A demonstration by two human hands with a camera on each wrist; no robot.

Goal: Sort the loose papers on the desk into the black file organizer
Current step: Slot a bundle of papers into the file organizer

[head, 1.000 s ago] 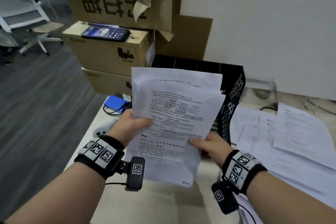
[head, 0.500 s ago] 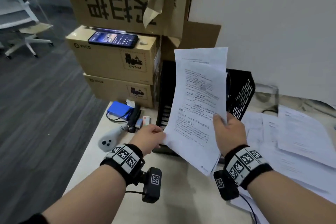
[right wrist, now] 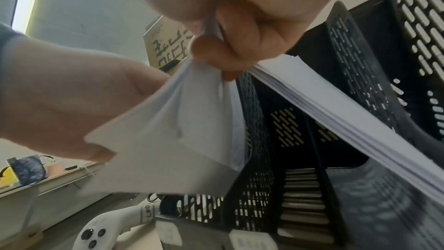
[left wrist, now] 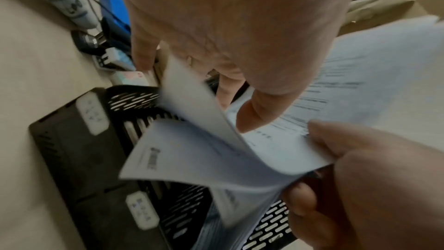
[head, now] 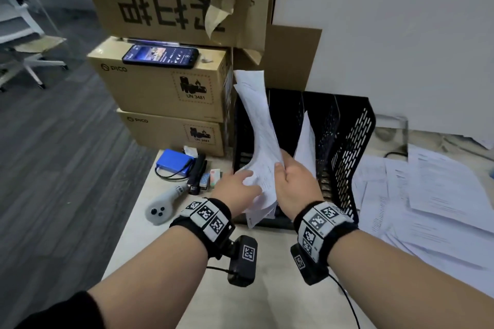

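Note:
The black mesh file organizer stands upright on the desk by the wall, its slots open toward me. A stack of printed papers stands nearly edge-on over its left slots. My right hand grips the stack near its lower edge, thumb on the front. A thicker part of the stack splits off to the right. My left hand pinches the front sheets at the lower left, peeling them apart. The slot floors are hidden by the paper.
More loose papers lie spread on the desk right of the organizer. Stacked cardboard boxes with a phone stand to the left. A blue pack, a black stapler and a white controller sit near the desk's left edge.
The stack has turned from facing me to nearly edge-on and moved forward and down over the organizer. My left hand shifted to the lower edge and started parting the front sheets.

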